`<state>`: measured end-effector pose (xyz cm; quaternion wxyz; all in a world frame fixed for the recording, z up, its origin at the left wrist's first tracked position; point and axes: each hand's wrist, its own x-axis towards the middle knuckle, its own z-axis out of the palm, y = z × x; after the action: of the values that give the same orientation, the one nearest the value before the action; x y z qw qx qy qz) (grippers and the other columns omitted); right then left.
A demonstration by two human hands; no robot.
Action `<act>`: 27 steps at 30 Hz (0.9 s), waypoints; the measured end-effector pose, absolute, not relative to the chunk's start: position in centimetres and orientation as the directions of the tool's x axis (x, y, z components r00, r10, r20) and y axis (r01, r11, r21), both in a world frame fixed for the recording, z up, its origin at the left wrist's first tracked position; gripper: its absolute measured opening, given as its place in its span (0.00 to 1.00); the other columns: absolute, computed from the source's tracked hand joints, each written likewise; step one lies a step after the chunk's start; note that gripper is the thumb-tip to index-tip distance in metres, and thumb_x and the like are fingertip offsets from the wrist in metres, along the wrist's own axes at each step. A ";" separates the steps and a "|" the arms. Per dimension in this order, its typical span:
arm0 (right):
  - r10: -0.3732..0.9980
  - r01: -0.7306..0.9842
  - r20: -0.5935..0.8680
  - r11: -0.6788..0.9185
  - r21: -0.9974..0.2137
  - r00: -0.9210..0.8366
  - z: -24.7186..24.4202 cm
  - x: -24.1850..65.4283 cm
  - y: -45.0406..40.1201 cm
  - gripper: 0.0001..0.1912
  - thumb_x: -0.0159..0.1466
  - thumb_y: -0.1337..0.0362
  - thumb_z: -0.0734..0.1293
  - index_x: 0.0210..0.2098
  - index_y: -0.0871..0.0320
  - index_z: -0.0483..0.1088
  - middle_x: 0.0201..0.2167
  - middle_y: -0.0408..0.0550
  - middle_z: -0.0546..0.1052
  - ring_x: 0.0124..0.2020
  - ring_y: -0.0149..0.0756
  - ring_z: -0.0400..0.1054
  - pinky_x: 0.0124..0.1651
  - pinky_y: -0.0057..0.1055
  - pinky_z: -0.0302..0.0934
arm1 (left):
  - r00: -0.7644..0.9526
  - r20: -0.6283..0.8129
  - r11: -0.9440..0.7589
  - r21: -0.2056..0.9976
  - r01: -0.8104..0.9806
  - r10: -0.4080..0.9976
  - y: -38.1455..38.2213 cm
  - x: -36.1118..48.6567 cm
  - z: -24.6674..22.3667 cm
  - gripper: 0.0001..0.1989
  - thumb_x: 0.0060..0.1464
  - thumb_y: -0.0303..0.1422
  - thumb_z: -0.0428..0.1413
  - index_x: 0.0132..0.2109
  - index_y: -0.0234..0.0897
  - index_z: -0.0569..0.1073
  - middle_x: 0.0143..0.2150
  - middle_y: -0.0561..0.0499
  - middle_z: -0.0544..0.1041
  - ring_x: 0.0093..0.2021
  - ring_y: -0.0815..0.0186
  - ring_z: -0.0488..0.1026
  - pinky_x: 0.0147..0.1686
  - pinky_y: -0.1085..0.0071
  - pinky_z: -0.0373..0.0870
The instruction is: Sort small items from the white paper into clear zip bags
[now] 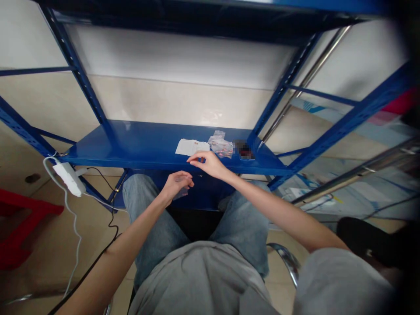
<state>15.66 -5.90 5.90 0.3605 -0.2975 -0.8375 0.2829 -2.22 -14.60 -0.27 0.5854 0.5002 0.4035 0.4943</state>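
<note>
My left hand [177, 183] is closed on a small clear plastic bag [181, 193], which hangs just in front of the shelf edge, above my lap. Higher and to the right, my right hand [208, 163] is in a pinch over the front edge of the blue shelf [141, 142]. What its fingertips hold, if anything, is too small to make out. Just behind that hand lies a white sheet of paper [190, 147] with a tiny brownish piece on it. Beside the paper sits a crumpled clear bag [221, 145] with small reddish items inside.
A dark, blurred-out flat object [243, 149] rests at the shelf's right. At the left post hangs a white power strip [69, 178] with cables. A red stool [26, 218] stands on the floor at far left. An upper shelf [197, 19] spans overhead.
</note>
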 end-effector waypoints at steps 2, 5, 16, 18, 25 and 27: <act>0.758 0.366 0.465 0.637 -0.678 -0.457 5.5 16.5 -1.6 0.08 0.61 0.66 0.69 0.38 0.58 0.80 0.37 0.50 0.82 0.36 0.38 0.75 0.41 0.33 0.66 | 0.166 0.019 0.017 0.977 -0.214 0.986 -14.4 -2.3 -0.2 0.18 0.48 0.41 0.67 0.42 0.32 0.78 0.31 0.46 0.80 0.32 0.65 0.77 0.35 0.70 0.72; 0.851 0.557 0.433 0.523 -0.645 -0.298 4.6 18.0 5.2 0.11 0.58 0.71 0.67 0.39 0.61 0.80 0.33 0.50 0.82 0.33 0.36 0.75 0.39 0.30 0.67 | 0.166 -0.004 0.043 0.971 -0.233 0.986 -14.2 -2.2 -0.4 0.18 0.48 0.42 0.67 0.41 0.33 0.78 0.32 0.45 0.81 0.33 0.65 0.77 0.35 0.71 0.72; 0.892 0.757 0.355 0.433 -0.489 -0.281 0.3 17.0 13.8 0.02 0.56 0.68 0.72 0.28 0.58 0.79 0.28 0.48 0.81 0.30 0.37 0.74 0.35 0.28 0.63 | 0.167 -0.056 0.100 0.959 -0.266 0.984 -13.2 -2.7 -0.7 0.13 0.51 0.41 0.66 0.36 0.37 0.75 0.31 0.49 0.80 0.32 0.68 0.74 0.34 0.74 0.70; 0.896 0.768 0.345 0.424 -0.480 -0.279 -0.1 16.7 13.9 0.01 0.57 0.67 0.72 0.29 0.57 0.79 0.30 0.48 0.81 0.32 0.37 0.74 0.37 0.29 0.63 | 0.158 -0.064 0.105 0.957 -0.269 0.985 -13.1 -2.7 -0.6 0.13 0.50 0.42 0.66 0.36 0.37 0.75 0.31 0.49 0.80 0.31 0.67 0.74 0.34 0.74 0.70; 0.867 0.812 0.404 0.448 -0.374 -0.292 -0.1 16.1 12.5 0.04 0.61 0.69 0.69 0.30 0.58 0.76 0.34 0.53 0.80 0.41 0.41 0.72 0.48 0.34 0.63 | 0.129 -0.049 0.078 0.971 -0.227 0.990 -13.1 -2.7 -0.6 0.15 0.47 0.40 0.68 0.37 0.35 0.77 0.30 0.48 0.80 0.32 0.66 0.75 0.35 0.72 0.72; 0.857 0.796 0.441 0.453 -0.402 -0.265 0.7 15.8 11.9 0.05 0.62 0.69 0.68 0.30 0.58 0.76 0.35 0.53 0.80 0.41 0.41 0.71 0.49 0.35 0.62 | 0.106 -0.052 0.074 0.973 -0.219 0.993 -13.3 -2.8 -0.5 0.15 0.45 0.39 0.69 0.37 0.35 0.78 0.30 0.47 0.80 0.32 0.65 0.76 0.35 0.72 0.72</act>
<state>15.78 11.88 0.71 0.3105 -0.5205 -0.7939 0.0496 -2.79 -13.28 -0.53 0.5928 0.4491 0.4310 0.5110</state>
